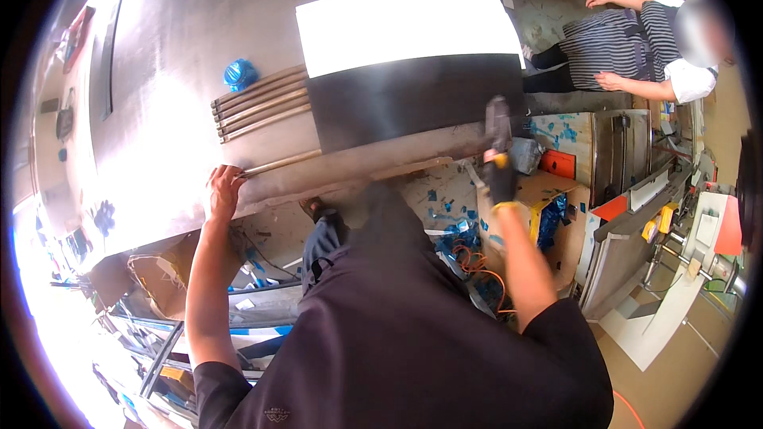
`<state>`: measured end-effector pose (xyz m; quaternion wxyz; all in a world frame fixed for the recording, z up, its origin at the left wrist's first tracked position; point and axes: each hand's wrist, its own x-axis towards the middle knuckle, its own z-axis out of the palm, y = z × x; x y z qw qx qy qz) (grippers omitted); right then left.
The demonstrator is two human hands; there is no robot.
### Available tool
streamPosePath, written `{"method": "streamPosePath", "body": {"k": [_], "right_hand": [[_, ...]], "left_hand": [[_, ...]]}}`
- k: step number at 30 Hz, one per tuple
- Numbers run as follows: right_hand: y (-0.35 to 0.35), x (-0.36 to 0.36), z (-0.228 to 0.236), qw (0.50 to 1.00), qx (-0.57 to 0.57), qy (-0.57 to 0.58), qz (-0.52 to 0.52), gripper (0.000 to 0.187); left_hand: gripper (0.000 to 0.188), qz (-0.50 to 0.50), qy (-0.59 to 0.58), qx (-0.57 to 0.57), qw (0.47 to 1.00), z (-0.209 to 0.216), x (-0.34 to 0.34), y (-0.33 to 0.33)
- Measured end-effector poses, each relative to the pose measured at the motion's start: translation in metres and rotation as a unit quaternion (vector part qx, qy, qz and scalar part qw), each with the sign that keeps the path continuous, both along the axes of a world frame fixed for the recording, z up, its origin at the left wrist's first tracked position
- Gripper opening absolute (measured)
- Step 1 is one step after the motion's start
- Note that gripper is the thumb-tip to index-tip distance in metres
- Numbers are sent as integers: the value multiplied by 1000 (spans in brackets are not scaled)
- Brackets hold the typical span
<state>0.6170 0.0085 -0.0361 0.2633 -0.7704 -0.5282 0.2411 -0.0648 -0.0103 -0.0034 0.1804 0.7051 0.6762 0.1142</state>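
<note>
My left hand point(222, 192) is at the near edge of the metal table. Its fingers are closed round the end of a thin metal tube point(282, 163), which lies along that edge and runs under a black sheet point(397, 99). Out to the right, my right hand point(502, 179), in a black glove, grips a dark hand-held tool point(498, 123). Motion smears that tool, so its exact kind does not show. Several similar tubes point(262, 105) lie side by side beyond the left hand, their right ends at the black sheet.
A bright white panel point(405, 28) borders the black sheet. A crumpled blue wad point(240, 75) sits on the metal table point(183, 24). Right of me stands a cardboard box point(560, 226) with blue film, near an orange hose point(497, 276). A person in a striped apron point(608, 52) is at the far right.
</note>
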Motion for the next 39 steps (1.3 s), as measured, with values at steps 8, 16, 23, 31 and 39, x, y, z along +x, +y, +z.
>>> {"method": "streamPosePath", "body": {"k": [8,16,23,31,39], "right_hand": [[-19,-265,68,945,-193,33,262,47],[17,18,-7,996,-81,23,35,46],[55,110,25,990,-8,-113,-83,56],[-34,-217,45,984,-93,79,131,40],[-1,-188,60,961,-174,12,213,52]], "left_hand": [[22,0,21,-6,1000,7,10,3],[21,-7,11,0,1000,10,12,3],[23,2,4,-9,1000,0,-1,-1],[26,35,-48,-57,997,-7,-4,3],[29,66,-64,-68,993,-5,-5,-4]]}}
